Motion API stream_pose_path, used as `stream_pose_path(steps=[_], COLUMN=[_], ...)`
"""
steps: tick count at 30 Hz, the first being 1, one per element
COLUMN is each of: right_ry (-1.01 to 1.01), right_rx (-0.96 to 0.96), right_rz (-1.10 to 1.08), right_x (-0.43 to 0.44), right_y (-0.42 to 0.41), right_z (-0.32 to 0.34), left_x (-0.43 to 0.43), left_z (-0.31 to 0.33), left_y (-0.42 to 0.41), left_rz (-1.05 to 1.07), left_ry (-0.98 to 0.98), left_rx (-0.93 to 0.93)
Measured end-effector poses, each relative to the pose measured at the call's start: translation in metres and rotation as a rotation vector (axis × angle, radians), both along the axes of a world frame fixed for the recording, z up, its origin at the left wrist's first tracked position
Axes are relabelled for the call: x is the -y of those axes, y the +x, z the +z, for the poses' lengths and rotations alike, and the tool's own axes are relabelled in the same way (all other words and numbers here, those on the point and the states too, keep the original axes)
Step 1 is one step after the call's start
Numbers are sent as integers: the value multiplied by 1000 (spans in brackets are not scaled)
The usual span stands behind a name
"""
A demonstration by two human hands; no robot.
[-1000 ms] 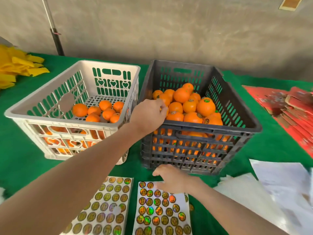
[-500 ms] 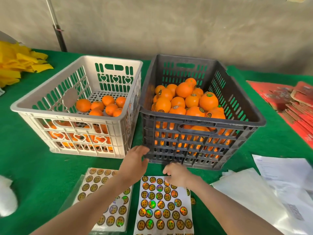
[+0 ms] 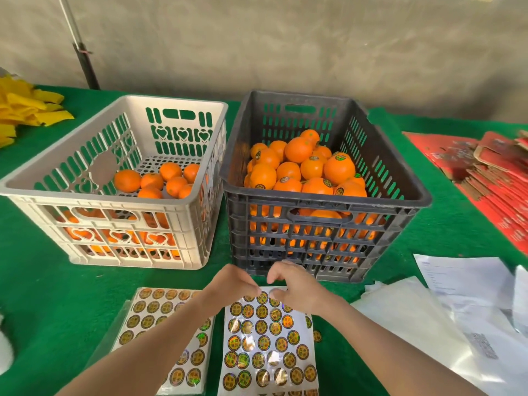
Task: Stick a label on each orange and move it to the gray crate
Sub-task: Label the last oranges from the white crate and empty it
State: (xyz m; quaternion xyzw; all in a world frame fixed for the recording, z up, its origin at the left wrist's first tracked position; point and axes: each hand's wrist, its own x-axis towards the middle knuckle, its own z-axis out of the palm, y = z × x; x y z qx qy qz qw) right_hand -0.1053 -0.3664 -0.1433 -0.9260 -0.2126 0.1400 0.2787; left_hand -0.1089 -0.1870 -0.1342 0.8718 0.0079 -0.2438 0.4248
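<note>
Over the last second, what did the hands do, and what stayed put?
The left hand drew back from the gray crate and down to the right label sheet, meeting the right hand at its top edge. Its grip is hidden. The right hand stayed at that edge; the white crate, gray crate and oranges stayed.

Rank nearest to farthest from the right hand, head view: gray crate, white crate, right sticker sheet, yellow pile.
1. right sticker sheet: directly under the right hand.
2. gray crate: just beyond the hand.
3. white crate: beyond and off to the left.
4. yellow pile: far left corner of the table.
</note>
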Motion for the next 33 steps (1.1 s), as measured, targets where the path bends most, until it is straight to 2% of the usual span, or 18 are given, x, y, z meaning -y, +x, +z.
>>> stream_pose_path(steps=[5, 10, 18, 20, 22, 24, 26, 28, 30, 33], right_ry=[2, 67, 300, 369, 484, 624, 700, 703, 659, 409], right_rx=[244, 278, 325, 392, 486, 600, 729, 835, 870, 732], right_rz=[-12, -57, -16, 23, 95, 152, 172, 177, 161, 179], right_x=[-8, -9, -9, -15, -27, -42, -57, -75, -97, -134], right_y=[-12, -14, -18, -22, -26, -25, -16, 2, 32, 84], right_z=[-6, -7, 12, 26, 51, 81, 114, 144, 168, 188], left_x=[2, -2, -3, -2, -6, -21, -44, -72, -99, -140], left_z=[5, 5, -1, 4, 17, 39, 66, 89, 108, 127], left_y=[2, 2, 4, 0, -4, -6, -4, 5, 18, 45], left_rz=[156, 251, 19, -99, -163, -90, -4, 154, 326, 497], left_ry=[-140, -333, -143, -52, 20, -54, -178, -242, -243, -195], left_rx=[-158, -243, -131, 17, 366, 690, 884, 981, 988, 935])
